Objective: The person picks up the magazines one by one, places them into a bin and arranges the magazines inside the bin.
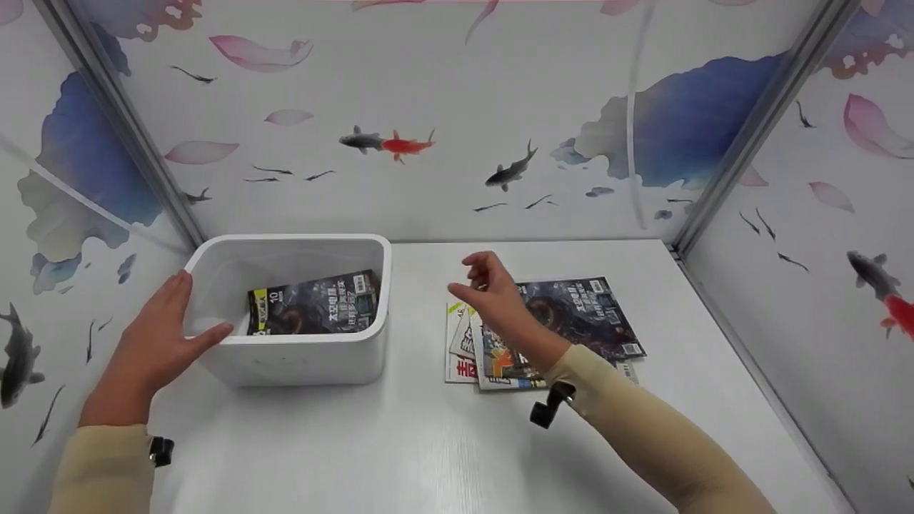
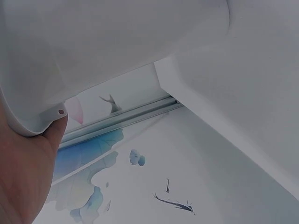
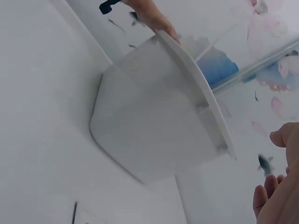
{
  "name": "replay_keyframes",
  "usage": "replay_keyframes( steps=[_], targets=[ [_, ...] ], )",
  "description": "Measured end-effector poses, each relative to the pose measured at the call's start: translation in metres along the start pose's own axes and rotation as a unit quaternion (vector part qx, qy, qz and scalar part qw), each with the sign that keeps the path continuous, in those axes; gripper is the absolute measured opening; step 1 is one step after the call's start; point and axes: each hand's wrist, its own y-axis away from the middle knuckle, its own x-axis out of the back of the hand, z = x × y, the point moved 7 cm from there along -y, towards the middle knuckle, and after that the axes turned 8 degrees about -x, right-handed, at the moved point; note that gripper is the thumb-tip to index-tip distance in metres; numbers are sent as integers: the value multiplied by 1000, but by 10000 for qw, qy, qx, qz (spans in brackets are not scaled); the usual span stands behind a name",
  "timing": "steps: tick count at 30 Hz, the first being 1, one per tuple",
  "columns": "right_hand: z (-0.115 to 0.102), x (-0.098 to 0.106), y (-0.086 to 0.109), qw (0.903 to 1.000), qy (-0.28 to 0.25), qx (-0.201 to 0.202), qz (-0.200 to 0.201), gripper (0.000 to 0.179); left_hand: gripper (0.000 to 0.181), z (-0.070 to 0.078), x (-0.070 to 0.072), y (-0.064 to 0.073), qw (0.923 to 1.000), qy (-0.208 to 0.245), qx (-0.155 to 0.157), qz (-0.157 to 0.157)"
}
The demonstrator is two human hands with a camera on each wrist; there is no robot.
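Observation:
A white plastic bin (image 1: 293,360) stands at the left of the table, with a dark-covered magazine (image 1: 314,307) leaning inside it. My left hand (image 1: 153,339) grips the bin's near left corner, thumb at the front rim and fingers along the left side. In the left wrist view a fingertip shows beneath the bin's rim (image 2: 32,128). My right hand (image 1: 493,293) is raised to the right of the bin with its fingers loosely bent and nothing in them. Below and beside it lies an uneven pile of magazines (image 1: 585,314), a similar dark cover on top.
The white table (image 1: 428,442) is bounded by a back wall (image 1: 457,200) and side walls printed with fish and petals. Metal corner posts (image 1: 750,135) rise at the back. The bin stands close to the back and left walls.

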Motion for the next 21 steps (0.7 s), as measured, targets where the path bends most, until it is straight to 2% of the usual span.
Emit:
replay_keyframes(
  steps=[7, 13, 21],
  targets=[
    [41, 72, 12, 9957, 381, -154, 825, 45, 117, 1, 1, 2, 10000, 4, -24, 6],
    [64, 113, 26, 9889, 988, -2, 1106, 50, 117, 0, 4, 7, 10000, 0, -41, 56],
    [98, 168, 51, 9667, 2006, -67, 1589, 60, 116, 0, 1, 2, 10000, -14, -42, 20]
  ],
)
